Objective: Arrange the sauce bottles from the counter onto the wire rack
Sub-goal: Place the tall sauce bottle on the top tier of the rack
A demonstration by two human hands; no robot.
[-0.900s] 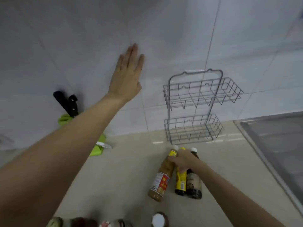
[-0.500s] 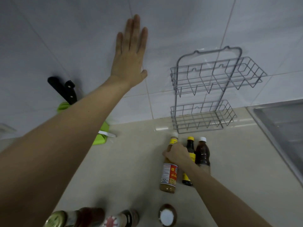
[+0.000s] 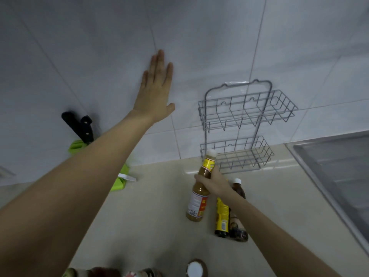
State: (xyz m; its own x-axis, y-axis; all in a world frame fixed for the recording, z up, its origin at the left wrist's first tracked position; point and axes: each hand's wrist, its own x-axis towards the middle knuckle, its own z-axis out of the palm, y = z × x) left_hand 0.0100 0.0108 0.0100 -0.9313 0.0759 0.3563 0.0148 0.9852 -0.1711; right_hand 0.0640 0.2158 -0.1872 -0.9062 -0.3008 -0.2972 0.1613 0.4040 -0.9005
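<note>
A two-tier grey wire rack (image 3: pixel 245 124) hangs on the tiled wall, both baskets empty. My right hand (image 3: pixel 214 181) is shut on the neck of a tan sauce bottle (image 3: pixel 198 198) with a white cap and a red and yellow label, lifted off the counter just in front of the lower basket. Behind my wrist stand a yellow-labelled dark bottle (image 3: pixel 222 218) and a brown bottle (image 3: pixel 237 212) with a white cap. My left hand (image 3: pixel 155 90) lies flat on the wall tile with its fingers together, holding nothing.
A green knife block (image 3: pixel 118 179) with black-handled knives (image 3: pixel 79 126) stands at the wall on the left. A steel sink (image 3: pixel 335 168) fills the right side. More bottle tops (image 3: pixel 196 269) line the counter's near edge.
My right hand has raised the tan bottle off the counter toward the lower basket. The other two bottles stay standing. My left hand stays pressed on the wall.
</note>
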